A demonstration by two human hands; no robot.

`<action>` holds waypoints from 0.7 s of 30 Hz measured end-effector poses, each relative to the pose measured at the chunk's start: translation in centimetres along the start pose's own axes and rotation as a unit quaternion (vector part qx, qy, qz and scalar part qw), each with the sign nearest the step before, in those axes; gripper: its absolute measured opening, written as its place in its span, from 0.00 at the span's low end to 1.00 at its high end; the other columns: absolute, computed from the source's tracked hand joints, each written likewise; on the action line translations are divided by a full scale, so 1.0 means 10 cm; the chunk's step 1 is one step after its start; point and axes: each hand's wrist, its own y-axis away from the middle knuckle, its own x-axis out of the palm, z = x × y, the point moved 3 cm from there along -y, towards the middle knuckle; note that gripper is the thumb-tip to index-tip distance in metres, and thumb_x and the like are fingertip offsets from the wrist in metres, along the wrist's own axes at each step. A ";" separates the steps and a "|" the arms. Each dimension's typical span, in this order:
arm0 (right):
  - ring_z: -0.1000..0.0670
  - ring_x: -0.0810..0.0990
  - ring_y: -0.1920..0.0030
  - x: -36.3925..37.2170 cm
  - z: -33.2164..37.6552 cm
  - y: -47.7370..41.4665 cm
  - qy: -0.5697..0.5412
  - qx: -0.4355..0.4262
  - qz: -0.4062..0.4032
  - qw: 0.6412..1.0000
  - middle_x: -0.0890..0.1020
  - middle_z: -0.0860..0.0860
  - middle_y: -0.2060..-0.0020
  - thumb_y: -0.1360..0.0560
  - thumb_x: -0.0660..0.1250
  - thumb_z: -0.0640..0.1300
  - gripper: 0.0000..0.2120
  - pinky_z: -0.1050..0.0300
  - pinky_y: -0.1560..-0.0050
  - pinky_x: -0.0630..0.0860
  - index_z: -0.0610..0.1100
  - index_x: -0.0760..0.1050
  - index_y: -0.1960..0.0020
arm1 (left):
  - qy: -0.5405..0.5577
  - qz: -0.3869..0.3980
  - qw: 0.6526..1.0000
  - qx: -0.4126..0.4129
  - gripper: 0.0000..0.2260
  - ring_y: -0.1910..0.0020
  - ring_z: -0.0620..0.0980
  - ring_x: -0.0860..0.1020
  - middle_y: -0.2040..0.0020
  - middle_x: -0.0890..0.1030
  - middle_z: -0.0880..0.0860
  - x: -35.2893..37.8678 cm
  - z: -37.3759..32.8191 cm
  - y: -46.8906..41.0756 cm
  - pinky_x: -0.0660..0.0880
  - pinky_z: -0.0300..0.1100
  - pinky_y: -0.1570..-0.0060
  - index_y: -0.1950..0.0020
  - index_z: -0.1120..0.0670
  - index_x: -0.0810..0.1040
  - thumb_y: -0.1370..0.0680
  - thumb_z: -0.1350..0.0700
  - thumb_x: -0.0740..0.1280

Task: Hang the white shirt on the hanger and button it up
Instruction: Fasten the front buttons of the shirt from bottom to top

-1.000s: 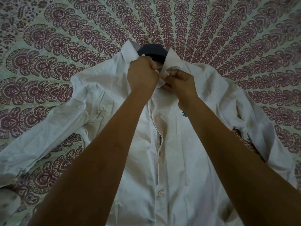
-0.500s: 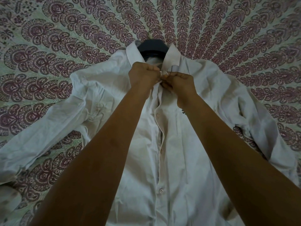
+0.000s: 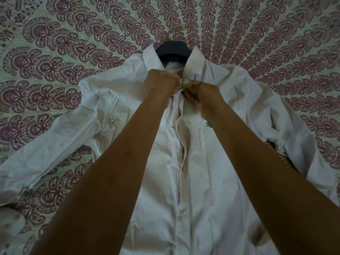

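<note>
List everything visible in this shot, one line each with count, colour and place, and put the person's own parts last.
long-sleeved white cotton shirt: one, white, lying face up in the middle on the patterned cloth, sleeves spread to both sides, collar at the top.
dark plastic hanger with a gold metal hook: one, dark body inside the collar, hook sticking out above it.
small round shirt buttons: at least four showing, pale, in a line down the front placket.
small dark embroidered logo: one, dark, on the chest beside the right forearm.
maroon and pale green paisley-printed cloth: one, spread under everything.
left hand: one, fingers closed on the collar edge.
right hand: one, pinching the opposite collar edge.
</note>
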 end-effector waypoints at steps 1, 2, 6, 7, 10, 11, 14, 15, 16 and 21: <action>0.53 0.77 0.66 0.00 0.00 0.00 -0.003 0.003 0.000 1.000 0.80 0.50 0.74 0.26 0.62 0.29 0.12 0.64 0.57 0.78 0.40 0.75 0.66 | 0.002 0.002 1.000 -0.002 0.15 0.55 0.57 0.83 0.65 0.82 0.54 0.00 0.01 -0.01 0.80 0.50 0.48 0.74 0.51 0.80 0.32 0.67 0.72; 0.54 0.77 0.66 0.00 -0.01 -0.01 -0.004 0.008 0.000 1.000 0.79 0.52 0.77 0.26 0.62 0.30 0.12 0.66 0.60 0.78 0.40 0.75 0.66 | 0.002 0.007 1.000 -0.005 0.15 0.55 0.57 0.83 0.64 0.83 0.55 0.00 0.02 -0.03 0.80 0.50 0.48 0.76 0.51 0.80 0.32 0.67 0.72; 0.54 0.77 0.67 -0.01 -0.02 -0.04 -0.007 0.015 -0.003 1.000 0.79 0.53 0.79 0.26 0.63 0.31 0.10 0.68 0.63 0.78 0.40 0.76 0.64 | 0.015 0.027 0.999 -0.025 0.15 0.55 0.58 0.83 0.61 0.83 0.58 -0.01 0.06 -0.07 0.80 0.51 0.49 0.77 0.52 0.81 0.32 0.67 0.72; 0.54 0.78 0.66 -0.01 -0.03 -0.04 -0.007 0.012 -0.002 1.000 0.80 0.53 0.78 0.26 0.63 0.31 0.10 0.67 0.63 0.78 0.40 0.76 0.64 | 0.028 0.040 0.998 -0.035 0.14 0.56 0.58 0.83 0.61 0.83 0.58 -0.01 0.06 -0.07 0.81 0.49 0.50 0.74 0.53 0.81 0.31 0.67 0.72; 0.54 0.77 0.65 -0.01 -0.03 -0.03 0.010 -0.002 0.003 1.000 0.80 0.49 0.70 0.25 0.62 0.32 0.10 0.67 0.60 0.78 0.40 0.76 0.63 | 0.092 0.085 0.990 -0.065 0.08 0.67 0.48 0.81 0.62 0.81 0.57 0.01 0.02 0.01 0.80 0.35 0.63 0.65 0.60 0.78 0.28 0.69 0.68; 0.54 0.77 0.65 -0.01 -0.03 -0.03 0.017 -0.007 0.001 1.000 0.80 0.47 0.67 0.25 0.62 0.32 0.10 0.66 0.59 0.77 0.40 0.76 0.63 | 0.103 0.089 0.988 -0.075 0.07 0.70 0.46 0.80 0.63 0.80 0.56 0.01 0.01 0.03 0.79 0.32 0.67 0.63 0.61 0.77 0.27 0.69 0.67; 0.53 0.78 0.63 -0.02 -0.05 -0.03 0.038 -0.021 -0.010 0.999 0.79 0.46 0.64 0.26 0.63 0.32 0.09 0.65 0.56 0.78 0.41 0.77 0.62 | 0.113 0.087 0.985 -0.097 0.04 0.74 0.43 0.80 0.63 0.81 0.56 0.00 0.02 0.04 0.77 0.31 0.71 0.60 0.62 0.78 0.27 0.69 0.67; 0.53 0.78 0.63 -0.02 -0.05 -0.03 0.041 -0.028 -0.011 0.999 0.80 0.46 0.64 0.26 0.63 0.32 0.09 0.65 0.56 0.78 0.41 0.77 0.62 | 0.115 0.084 0.985 -0.100 0.03 0.74 0.43 0.80 0.63 0.81 0.56 0.01 0.03 0.03 0.76 0.31 0.72 0.60 0.63 0.78 0.27 0.69 0.67; 0.53 0.79 0.63 -0.02 -0.06 -0.03 0.047 -0.035 -0.012 0.998 0.80 0.46 0.64 0.26 0.63 0.32 0.08 0.66 0.56 0.78 0.40 0.77 0.61 | 0.114 0.080 0.985 -0.101 0.03 0.75 0.43 0.80 0.63 0.80 0.57 0.01 0.03 0.04 0.76 0.31 0.72 0.60 0.63 0.78 0.27 0.69 0.67; 0.53 0.79 0.63 -0.02 -0.10 -0.03 0.075 -0.056 -0.018 0.995 0.80 0.47 0.65 0.26 0.64 0.32 0.08 0.65 0.56 0.78 0.41 0.79 0.60 | 0.075 0.058 0.990 -0.103 0.04 0.67 0.46 0.80 0.63 0.80 0.56 0.06 0.04 -0.02 0.80 0.35 0.63 0.61 0.61 0.77 0.27 0.66 0.69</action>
